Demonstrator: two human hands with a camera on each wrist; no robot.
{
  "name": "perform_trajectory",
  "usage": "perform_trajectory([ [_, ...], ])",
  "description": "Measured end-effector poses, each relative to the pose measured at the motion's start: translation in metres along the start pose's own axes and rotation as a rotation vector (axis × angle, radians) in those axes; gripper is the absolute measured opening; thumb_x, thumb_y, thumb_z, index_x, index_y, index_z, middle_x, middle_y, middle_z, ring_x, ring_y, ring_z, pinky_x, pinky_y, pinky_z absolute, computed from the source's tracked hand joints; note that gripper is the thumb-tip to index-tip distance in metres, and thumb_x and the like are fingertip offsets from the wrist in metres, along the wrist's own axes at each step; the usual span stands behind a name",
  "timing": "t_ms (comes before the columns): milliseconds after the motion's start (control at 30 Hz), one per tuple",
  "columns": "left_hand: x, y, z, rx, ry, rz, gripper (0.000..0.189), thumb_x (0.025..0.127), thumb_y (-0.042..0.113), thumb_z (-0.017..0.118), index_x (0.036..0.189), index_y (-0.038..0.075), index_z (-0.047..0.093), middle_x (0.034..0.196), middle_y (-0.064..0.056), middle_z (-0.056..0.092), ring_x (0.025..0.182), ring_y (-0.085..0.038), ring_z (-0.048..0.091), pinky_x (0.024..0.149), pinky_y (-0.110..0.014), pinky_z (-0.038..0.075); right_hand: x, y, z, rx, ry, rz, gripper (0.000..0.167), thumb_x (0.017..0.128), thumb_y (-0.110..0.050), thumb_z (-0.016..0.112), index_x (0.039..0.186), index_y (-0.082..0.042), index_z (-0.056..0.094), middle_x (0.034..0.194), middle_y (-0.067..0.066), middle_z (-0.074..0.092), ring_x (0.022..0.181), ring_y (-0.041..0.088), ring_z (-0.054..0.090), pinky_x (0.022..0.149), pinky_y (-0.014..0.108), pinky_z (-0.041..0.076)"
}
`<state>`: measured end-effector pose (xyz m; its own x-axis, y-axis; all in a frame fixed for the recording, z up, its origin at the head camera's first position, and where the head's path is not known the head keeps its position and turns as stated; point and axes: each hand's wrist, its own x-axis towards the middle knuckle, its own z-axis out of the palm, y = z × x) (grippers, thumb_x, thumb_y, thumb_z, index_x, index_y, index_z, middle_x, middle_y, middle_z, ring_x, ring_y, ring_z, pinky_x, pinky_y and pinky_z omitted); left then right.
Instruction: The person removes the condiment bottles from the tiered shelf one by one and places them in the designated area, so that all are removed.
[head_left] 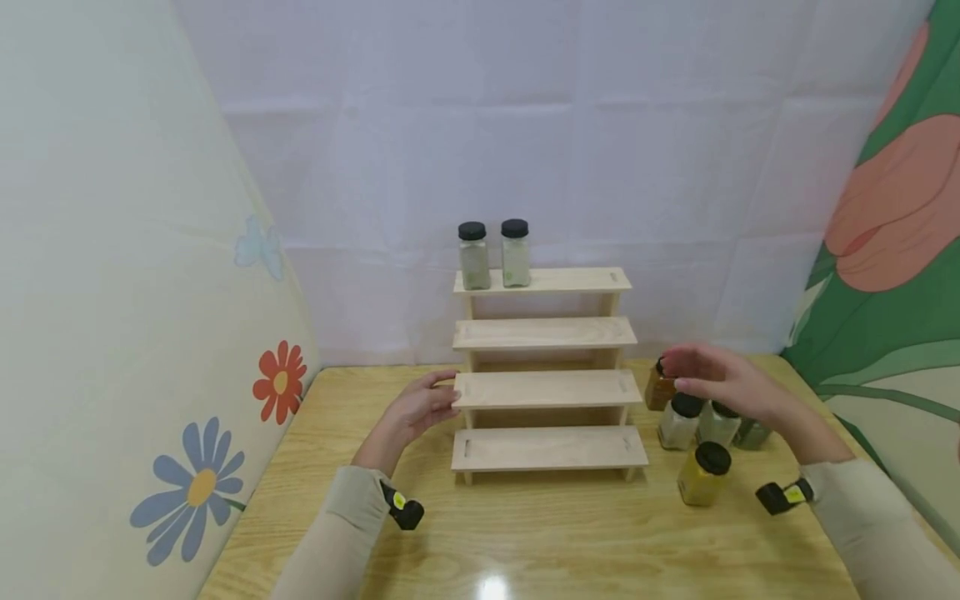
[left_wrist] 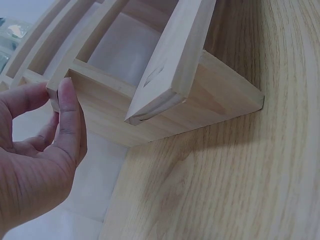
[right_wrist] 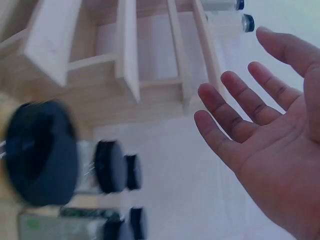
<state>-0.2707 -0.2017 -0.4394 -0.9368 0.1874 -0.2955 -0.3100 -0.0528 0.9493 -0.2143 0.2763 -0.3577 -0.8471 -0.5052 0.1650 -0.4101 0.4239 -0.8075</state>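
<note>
A pale wooden rack with stepped shelves (head_left: 546, 388) stands on the table. At its left side, my left hand (head_left: 415, 408) pinches the end of one middle shelf; in the left wrist view the thumb and fingers (left_wrist: 69, 117) close round that board's corner. My right hand (head_left: 723, 379) hovers over the jars right of the rack, its fingers (right_wrist: 220, 135) spread and holding nothing. Below and beside it stand a reddish-brown jar (head_left: 660, 390), a white jar (head_left: 678, 427), a pale green jar (head_left: 717, 427), a darker green jar (head_left: 752, 434) and a yellow jar (head_left: 699, 483), nearest the front.
Two clear jars with black lids, the left one (head_left: 474, 260) and the right one (head_left: 515, 258), stand on the rack's top shelf at its left end. A white cloth (head_left: 390, 167) hangs behind the wooden table (head_left: 525, 533). Flower-printed panels (head_left: 892, 275) flank both sides.
</note>
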Motion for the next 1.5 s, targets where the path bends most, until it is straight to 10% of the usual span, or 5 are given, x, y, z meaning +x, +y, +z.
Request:
perform_trajectory([
  [267, -0.001, 0.001, -0.001, 0.0, -0.02, 0.013, 0.063, 0.1, -0.002, 0.056, 0.156, -0.002, 0.028, 0.121, -0.012, 0.061, 0.082, -0.011, 0.064, 0.074, -0.024, 0.057, 0.036, -0.017, -0.002, 0.02, -0.027, 0.029, 0.048, 0.104, -0.016, 0.059, 0.145, 0.001, 0.044, 0.142, 0.025, 0.052, 0.128, 0.038, 0.053, 0.094, 0.025, 0.053],
  [567, -0.001, -0.001, 0.0, -0.004, -0.012, 0.006, 0.061, 0.099, -0.002, 0.057, 0.155, -0.001, 0.031, 0.12, -0.012, 0.061, 0.082, -0.011, 0.064, 0.073, -0.024, 0.058, 0.077, -0.03, 0.004, 0.028, -0.031, 0.07, 0.052, 0.104, -0.025, 0.06, 0.147, -0.003, 0.043, 0.147, 0.024, 0.047, 0.133, 0.039, 0.049, 0.109, 0.056, 0.043],
  [1500, -0.001, -0.001, -0.002, -0.011, -0.022, 0.017, 0.062, 0.1, -0.002, 0.056, 0.155, -0.003, 0.029, 0.114, -0.009, 0.063, 0.083, -0.011, 0.065, 0.074, -0.024, 0.057, 0.184, -0.073, 0.02, 0.146, 0.11, 0.078, 0.058, 0.101, -0.019, 0.063, 0.152, -0.001, 0.039, 0.149, 0.021, 0.047, 0.136, 0.037, 0.048, 0.114, 0.051, 0.039],
])
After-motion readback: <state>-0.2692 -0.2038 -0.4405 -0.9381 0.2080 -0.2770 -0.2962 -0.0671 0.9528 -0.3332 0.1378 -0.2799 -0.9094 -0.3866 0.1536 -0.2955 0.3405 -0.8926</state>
